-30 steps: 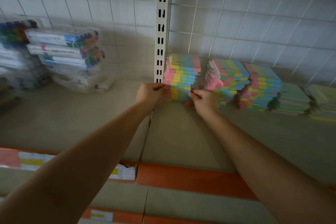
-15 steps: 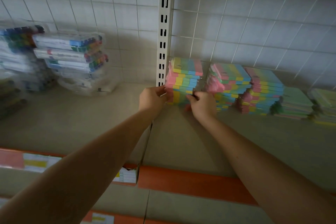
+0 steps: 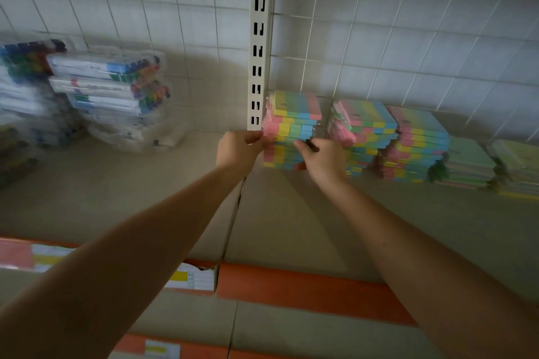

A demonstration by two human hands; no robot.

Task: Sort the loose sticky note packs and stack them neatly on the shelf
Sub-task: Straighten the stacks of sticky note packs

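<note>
Pastel striped sticky note packs stack (image 3: 287, 137) sits at the beige shelf's (image 3: 175, 198) back edge, beside the white slotted upright (image 3: 258, 67). Left hand (image 3: 237, 148) pinches its left side, right hand (image 3: 320, 160) curls on the front; both equally near, 2 hands squaring it.

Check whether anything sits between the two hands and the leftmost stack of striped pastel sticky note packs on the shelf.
Nothing visible does. The left hand and right hand are already at the front of the leftmost stack of striped pastel sticky note packs, beside the slotted white metal upright.
</note>
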